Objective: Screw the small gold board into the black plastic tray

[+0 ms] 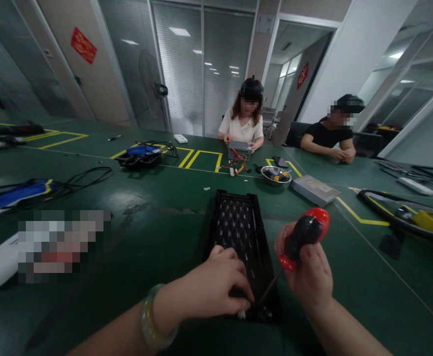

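My right hand (309,277) is wrapped round the red and black handle of a screwdriver (307,232). The handle leans up to the right, and the thin shaft slants down to the near end of a long black plastic piece (238,222). That piece lies on the table in front of me, with raised edges and rows of small shiny spots inside. Over its near left part is my left hand (219,282), fingers bent and closed near the screwdriver's tip. A small pale bit shows under these fingers, but I cannot make out what it is.
Ahead stands a metal bowl (276,182) of black and yellow parts, beside a flat grey box (314,190). Across the green table, one person handles a grey box with coloured wires (240,158); another sits at right. Blue items with black cables (86,175) lie left.
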`<control>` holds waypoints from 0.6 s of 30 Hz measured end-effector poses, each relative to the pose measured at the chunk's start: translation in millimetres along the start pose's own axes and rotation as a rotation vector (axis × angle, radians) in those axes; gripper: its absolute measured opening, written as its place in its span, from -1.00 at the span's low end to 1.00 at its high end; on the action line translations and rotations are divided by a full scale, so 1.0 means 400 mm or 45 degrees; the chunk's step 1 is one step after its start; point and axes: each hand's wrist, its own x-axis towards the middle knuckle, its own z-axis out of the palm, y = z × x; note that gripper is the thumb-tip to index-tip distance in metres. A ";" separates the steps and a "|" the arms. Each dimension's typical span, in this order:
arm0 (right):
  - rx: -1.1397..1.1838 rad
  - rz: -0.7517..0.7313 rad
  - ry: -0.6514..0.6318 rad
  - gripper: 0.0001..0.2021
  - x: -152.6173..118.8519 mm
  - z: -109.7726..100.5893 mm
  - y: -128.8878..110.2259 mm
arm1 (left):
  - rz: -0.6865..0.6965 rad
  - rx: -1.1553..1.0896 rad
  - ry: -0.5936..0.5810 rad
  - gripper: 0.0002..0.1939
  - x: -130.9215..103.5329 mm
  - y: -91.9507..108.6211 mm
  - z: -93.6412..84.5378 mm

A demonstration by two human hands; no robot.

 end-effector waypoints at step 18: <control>-1.045 -0.240 -0.300 -0.66 0.038 -0.029 0.048 | 0.008 0.041 0.008 -0.83 -0.002 0.005 -0.002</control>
